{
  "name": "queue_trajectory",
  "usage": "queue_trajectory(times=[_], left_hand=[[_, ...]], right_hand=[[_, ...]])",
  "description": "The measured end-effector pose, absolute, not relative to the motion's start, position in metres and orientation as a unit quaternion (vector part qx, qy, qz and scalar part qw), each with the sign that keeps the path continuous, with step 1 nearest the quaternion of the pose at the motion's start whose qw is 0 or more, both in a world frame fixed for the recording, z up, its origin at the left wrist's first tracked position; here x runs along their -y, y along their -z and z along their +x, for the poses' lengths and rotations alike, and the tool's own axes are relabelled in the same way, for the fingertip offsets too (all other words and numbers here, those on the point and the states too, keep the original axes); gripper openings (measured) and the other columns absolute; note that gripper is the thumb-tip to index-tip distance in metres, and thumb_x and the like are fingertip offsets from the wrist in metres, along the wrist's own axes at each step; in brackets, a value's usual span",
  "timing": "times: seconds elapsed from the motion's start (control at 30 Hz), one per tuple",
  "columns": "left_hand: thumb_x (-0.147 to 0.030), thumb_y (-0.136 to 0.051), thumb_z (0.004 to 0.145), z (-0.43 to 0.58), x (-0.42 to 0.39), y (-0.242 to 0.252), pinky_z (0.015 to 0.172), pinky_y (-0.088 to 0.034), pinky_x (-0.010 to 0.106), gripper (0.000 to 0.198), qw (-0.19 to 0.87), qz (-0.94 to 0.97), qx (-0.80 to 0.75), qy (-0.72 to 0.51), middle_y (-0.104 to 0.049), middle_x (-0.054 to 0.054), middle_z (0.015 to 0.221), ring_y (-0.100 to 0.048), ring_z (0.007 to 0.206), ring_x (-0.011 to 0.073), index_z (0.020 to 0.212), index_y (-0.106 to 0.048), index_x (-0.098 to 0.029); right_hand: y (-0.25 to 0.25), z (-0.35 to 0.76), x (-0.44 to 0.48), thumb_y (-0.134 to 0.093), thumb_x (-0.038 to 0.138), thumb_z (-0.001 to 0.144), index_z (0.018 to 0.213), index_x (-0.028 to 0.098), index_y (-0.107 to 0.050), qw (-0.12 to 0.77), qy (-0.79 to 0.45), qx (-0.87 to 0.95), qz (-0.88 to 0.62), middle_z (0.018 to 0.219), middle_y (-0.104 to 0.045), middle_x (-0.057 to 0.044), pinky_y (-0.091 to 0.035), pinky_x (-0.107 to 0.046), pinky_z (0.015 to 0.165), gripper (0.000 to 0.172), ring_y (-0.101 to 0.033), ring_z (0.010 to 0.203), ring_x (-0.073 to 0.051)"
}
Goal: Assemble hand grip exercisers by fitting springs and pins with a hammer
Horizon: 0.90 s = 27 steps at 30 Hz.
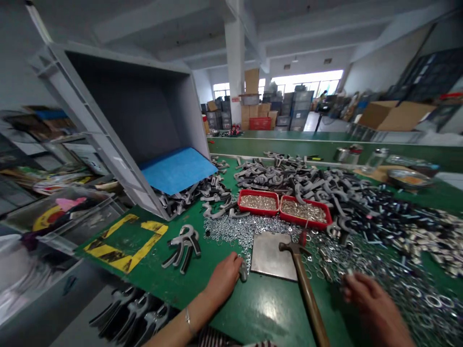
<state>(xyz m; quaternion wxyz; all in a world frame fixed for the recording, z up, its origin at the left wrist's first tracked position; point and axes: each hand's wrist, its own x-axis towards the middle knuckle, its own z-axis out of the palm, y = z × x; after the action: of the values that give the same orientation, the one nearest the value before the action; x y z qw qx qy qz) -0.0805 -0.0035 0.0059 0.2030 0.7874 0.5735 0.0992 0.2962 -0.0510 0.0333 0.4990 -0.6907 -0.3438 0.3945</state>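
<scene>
A green desk (267, 308) covered in metal parts. The left hand (224, 279) rests near the front edge, fingers closed on a small grey part (243, 271) just beside a steel plate (270, 255). The right hand (369, 301), blurred, reaches into loose rings (405, 284); its grip cannot be told. A hammer (302, 279) lies between the hands. This looks like gathering pieces for assembly; next, a ring likely needs bringing to the part.

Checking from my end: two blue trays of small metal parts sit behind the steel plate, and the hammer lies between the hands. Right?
Not quite: the head view shows the two trays are red, not blue. They do sit behind the steel plate, and the hammer lies between the hands.
</scene>
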Motion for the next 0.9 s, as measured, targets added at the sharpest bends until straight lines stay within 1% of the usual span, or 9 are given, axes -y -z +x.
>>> queue_trajectory(times=[0.07,0.2,0.3,0.37,0.47,0.57,0.63,0.73,0.9], left_hand=[[-0.006,-0.043,0.086,-0.076,0.0,-0.006,0.091,-0.045,0.034,0.026,0.203,0.783,-0.577,-0.113,-0.058,0.008,0.104,-0.059,0.097,0.023,0.098,-0.062,-0.019],[-0.002,-0.041,0.081,-0.079,-0.004,-0.006,0.091,-0.045,0.037,0.033,0.227,0.772,-0.568,-0.171,-0.058,0.009,0.102,-0.059,0.093,0.0233,0.1,-0.063,-0.017],[-0.002,-0.046,0.075,-0.089,-0.004,-0.009,0.096,-0.045,0.036,0.037,0.263,0.75,-0.558,-0.24,-0.059,0.009,0.105,-0.06,0.098,0.023,0.104,-0.064,-0.016],[-0.006,-0.048,0.075,-0.095,-0.002,-0.012,0.097,-0.045,0.035,0.033,0.29,0.722,-0.556,-0.29,-0.061,0.009,0.105,-0.06,0.103,0.0231,0.101,-0.064,-0.016],[-0.02,-0.044,0.085,-0.095,0.012,-0.018,0.079,-0.052,0.032,0.026,0.358,0.669,-0.547,-0.354,-0.066,0.007,0.096,-0.066,0.084,0.02,0.101,-0.064,-0.016],[-0.031,-0.055,0.082,-0.075,0.034,-0.027,0.062,-0.049,0.026,0.023,0.481,0.587,-0.499,-0.418,-0.068,0.004,0.081,-0.061,0.064,0.016,0.093,-0.068,-0.015],[-0.033,-0.066,0.076,-0.056,0.048,-0.032,0.063,-0.047,0.025,0.022,0.541,0.547,-0.47,-0.432,-0.069,0.004,0.076,-0.061,0.066,0.0164,0.088,-0.072,-0.015],[-0.032,-0.071,0.072,-0.033,0.059,-0.037,0.066,-0.047,0.026,0.024,0.592,0.506,-0.451,-0.435,-0.07,0.003,0.072,-0.063,0.067,0.0176,0.089,-0.074,-0.016],[-0.024,-0.071,0.069,-0.035,0.06,-0.034,0.069,-0.048,0.026,0.019,0.6,0.485,-0.44,-0.459,-0.072,0.003,0.075,-0.065,0.071,0.0175,0.087,-0.075,-0.017]], right_hand=[[-0.024,0.234,0.069,-0.074,0.055,0.074,0.1,0.021,-0.061,0.536,-0.509,0.316,-0.594,0.063,-0.059,0.003,-0.047,-0.028,0.056,0.045,-0.056,0.056,-0.015],[-0.009,0.169,0.092,-0.08,0.046,0.074,0.099,0.022,-0.065,0.569,-0.614,0.277,-0.471,0.068,-0.054,0.005,-0.041,-0.023,0.052,0.038,-0.05,0.056,-0.01],[-0.009,0.167,0.102,-0.081,0.044,0.075,0.096,0.021,-0.066,0.569,-0.642,0.262,-0.442,0.073,-0.056,0.004,-0.041,-0.022,0.051,0.034,-0.047,0.055,-0.008],[-0.015,0.171,0.106,-0.08,0.043,0.077,0.096,0.021,-0.067,0.565,-0.656,0.253,-0.431,0.077,-0.058,0.003,-0.04,-0.021,0.051,0.032,-0.046,0.055,-0.007],[-0.026,0.171,0.108,-0.079,0.041,0.077,0.097,0.021,-0.067,0.555,-0.676,0.245,-0.418,0.078,-0.059,0.002,-0.041,-0.02,0.053,0.031,-0.047,0.056,-0.007],[-0.036,0.16,0.106,-0.079,0.041,0.078,0.098,0.021,-0.067,0.526,-0.704,0.262,-0.399,0.075,-0.058,0.002,-0.042,-0.021,0.053,0.031,-0.047,0.055,-0.007],[-0.04,0.151,0.101,-0.078,0.042,0.079,0.098,0.02,-0.067,0.505,-0.722,0.284,-0.379,0.071,-0.056,0.003,-0.042,-0.022,0.051,0.031,-0.045,0.053,-0.007],[-0.045,0.141,0.091,-0.077,0.042,0.08,0.092,0.018,-0.066,0.479,-0.737,0.315,-0.358,0.063,-0.052,0.005,-0.04,-0.022,0.05,0.028,-0.043,0.051,-0.007],[-0.043,0.132,0.08,-0.074,0.042,0.083,0.087,0.018,-0.063,0.462,-0.724,0.349,-0.374,0.064,-0.054,0.004,-0.04,-0.022,0.052,0.027,-0.043,0.053,-0.008]])
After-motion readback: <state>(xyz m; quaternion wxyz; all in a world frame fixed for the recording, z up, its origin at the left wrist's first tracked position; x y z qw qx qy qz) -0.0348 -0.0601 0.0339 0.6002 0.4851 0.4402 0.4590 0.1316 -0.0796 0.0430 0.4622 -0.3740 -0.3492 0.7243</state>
